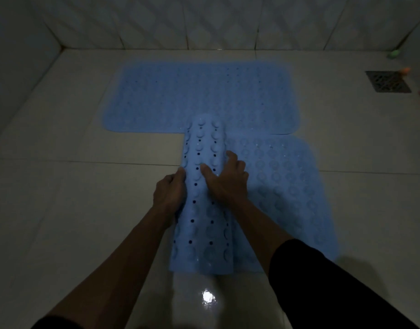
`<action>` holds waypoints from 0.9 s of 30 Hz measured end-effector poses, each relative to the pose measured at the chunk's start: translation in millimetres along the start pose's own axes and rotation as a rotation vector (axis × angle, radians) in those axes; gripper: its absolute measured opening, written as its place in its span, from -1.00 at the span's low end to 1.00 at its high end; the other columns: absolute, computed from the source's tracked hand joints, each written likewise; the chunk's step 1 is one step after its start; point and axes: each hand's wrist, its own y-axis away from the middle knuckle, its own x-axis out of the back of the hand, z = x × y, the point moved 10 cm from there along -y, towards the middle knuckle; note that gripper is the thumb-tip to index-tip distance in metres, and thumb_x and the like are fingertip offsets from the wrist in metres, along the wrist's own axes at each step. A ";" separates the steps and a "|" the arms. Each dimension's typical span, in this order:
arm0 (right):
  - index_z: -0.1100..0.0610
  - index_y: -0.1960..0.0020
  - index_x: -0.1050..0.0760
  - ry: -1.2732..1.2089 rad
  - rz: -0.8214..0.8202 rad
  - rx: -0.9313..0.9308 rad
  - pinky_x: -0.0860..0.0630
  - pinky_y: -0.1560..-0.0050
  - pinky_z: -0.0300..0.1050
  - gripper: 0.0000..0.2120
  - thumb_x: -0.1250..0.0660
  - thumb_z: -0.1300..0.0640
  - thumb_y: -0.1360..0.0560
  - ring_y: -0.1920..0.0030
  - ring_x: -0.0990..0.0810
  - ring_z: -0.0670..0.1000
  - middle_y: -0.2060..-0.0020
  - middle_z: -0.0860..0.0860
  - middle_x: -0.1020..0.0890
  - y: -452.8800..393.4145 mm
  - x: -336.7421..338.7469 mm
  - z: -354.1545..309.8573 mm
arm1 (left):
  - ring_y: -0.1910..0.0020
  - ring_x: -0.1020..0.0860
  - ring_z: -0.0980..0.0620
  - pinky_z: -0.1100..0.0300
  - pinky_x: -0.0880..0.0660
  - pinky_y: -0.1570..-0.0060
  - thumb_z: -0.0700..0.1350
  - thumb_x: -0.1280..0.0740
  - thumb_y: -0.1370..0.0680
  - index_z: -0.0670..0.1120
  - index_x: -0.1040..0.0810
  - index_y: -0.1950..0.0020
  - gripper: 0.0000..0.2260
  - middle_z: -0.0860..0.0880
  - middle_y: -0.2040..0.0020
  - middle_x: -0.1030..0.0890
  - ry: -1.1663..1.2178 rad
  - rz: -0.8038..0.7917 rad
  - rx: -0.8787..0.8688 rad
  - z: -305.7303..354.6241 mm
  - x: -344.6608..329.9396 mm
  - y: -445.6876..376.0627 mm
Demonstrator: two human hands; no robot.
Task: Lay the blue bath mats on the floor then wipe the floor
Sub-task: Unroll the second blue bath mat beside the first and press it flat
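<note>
One blue bath mat [201, 96] lies flat on the tiled floor near the far wall. A second blue mat [282, 186] lies below it to the right, its left part still curled into a roll [201, 224] with suction cups and holes facing up. My left hand [169, 193] grips the roll's left edge. On top of the roll, my right hand [225, 179] presses with fingers spread over its right side.
A square floor drain [388, 81] sits at the far right, with small green [228, 54], orange and pink objects near it. Tiled walls close the back and left. A wet, shiny patch [207, 296] lies on the floor just below the roll.
</note>
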 end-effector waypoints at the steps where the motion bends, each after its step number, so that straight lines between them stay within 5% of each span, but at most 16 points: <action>1: 0.07 -0.57 -0.08 -0.007 -0.029 -0.023 -0.20 -0.46 0.20 -0.17 -0.37 -0.22 -0.47 -0.44 -0.21 0.28 -0.44 0.17 -0.22 -2.3 -3.1 -1.1 | -0.06 -0.64 -0.12 -0.09 -0.58 -0.19 0.40 -0.24 -0.40 -0.11 -0.59 -0.29 -0.29 -0.11 -0.16 -0.65 0.000 -0.006 0.001 -0.5 2.2 -0.6; 6: -0.02 -0.58 -0.05 0.034 -0.160 -0.043 -0.12 -0.48 0.14 -0.17 -0.35 -0.27 -0.47 -0.47 -0.15 0.28 -0.47 0.19 -0.17 -1.3 -34.3 -9.0 | -0.08 -0.64 -0.14 -0.10 -0.58 -0.19 0.38 -0.22 -0.47 -0.13 -0.60 -0.28 -0.33 -0.13 -0.17 -0.65 -0.045 0.016 0.005 -5.4 16.8 -7.1; 14: 0.09 -0.46 -0.32 -0.070 -0.114 -0.014 -0.39 -0.38 0.17 -0.29 -0.35 -0.25 -0.44 -0.36 -0.42 0.24 -0.37 0.19 -0.38 -16.4 -48.2 -29.3 | -0.08 -0.62 -0.15 -0.09 -0.56 -0.21 0.36 -0.17 -0.51 -0.09 -0.63 -0.18 -0.41 -0.13 -0.15 -0.66 -0.079 0.094 0.001 -2.1 53.6 -16.0; 19: -0.02 -0.47 -0.25 -0.085 -0.186 0.038 -0.43 -0.35 0.19 -0.20 -0.36 -0.31 -0.33 -0.33 -0.47 0.20 -0.35 0.18 -0.44 -9.3 -83.2 -48.5 | -0.10 -0.61 -0.12 -0.02 -0.56 -0.20 0.32 -0.15 -0.59 -0.13 -0.58 -0.30 -0.42 -0.11 -0.20 -0.63 -0.119 0.106 0.007 -8.9 73.4 -22.7; 27: 0.12 -0.53 -0.25 -0.008 -0.332 0.110 -0.30 -0.45 0.02 -0.46 -0.27 0.02 -0.60 -0.43 -0.38 0.16 -0.45 0.15 -0.39 -3.0 -131.7 -75.5 | -0.22 -0.56 -0.14 0.17 -0.41 -0.09 0.25 -0.22 -0.60 -0.12 -0.51 -0.37 -0.47 -0.15 -0.29 -0.59 -0.250 0.179 -0.047 -2.3 110.0 -29.8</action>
